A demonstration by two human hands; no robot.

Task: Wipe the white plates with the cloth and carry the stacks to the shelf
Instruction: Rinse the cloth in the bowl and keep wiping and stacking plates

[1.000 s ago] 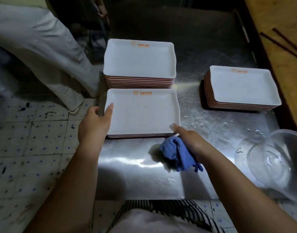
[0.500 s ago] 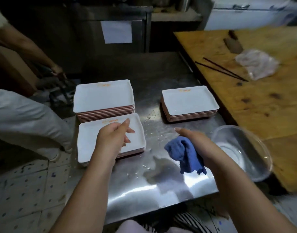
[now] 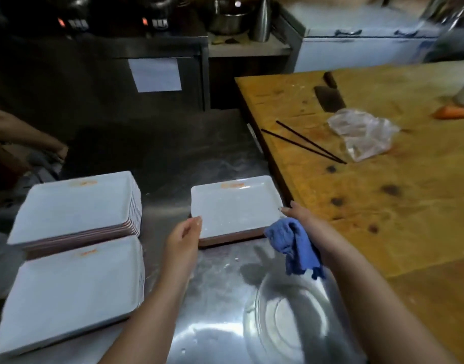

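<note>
your left grip (image 3: 185,233) is at the near-left corner of the small stack of white plates (image 3: 236,206), thumb on the top plate's rim & fingers curled down the stack's edge, so it's grasping that corner. your right grip (image 3: 302,219) is at the stack's near-right corner: fingertips stretched fwd to touch the rim, while the rest of the hand has the blue cloth (image 3: 295,248) bunched in it. cloth hangs below the right grip, just off the stack's near-right edge, above the steel bench (image 3: 220,285). top plate has an orange mark at its far edge; brownish plate edges show under it.

left of your left grip sit 2 more stacks of white plates, touching or nearly so: a tall stack (image 3: 73,206) farther back and a near stack (image 3: 68,292) closer to you, both w/ orange marks on top.

below your right grip, near your forearm, a clear glass bowl (image 3: 286,321) rests on the bench. right of the right grip is the wooden block (image 3: 383,195), carrying two dark chopsticks (image 3: 304,143), a crumpled clear plastic bag (image 3: 365,132), a cleaver (image 3: 329,97) & sth orange (image 3: 450,112) at the far edge, too blurred to id.

far left, another person's arm (image 3: 23,135) reaches in. beyond the bench, a dark cabinet with a white paper sheet (image 3: 156,74) stuck on it.
</note>
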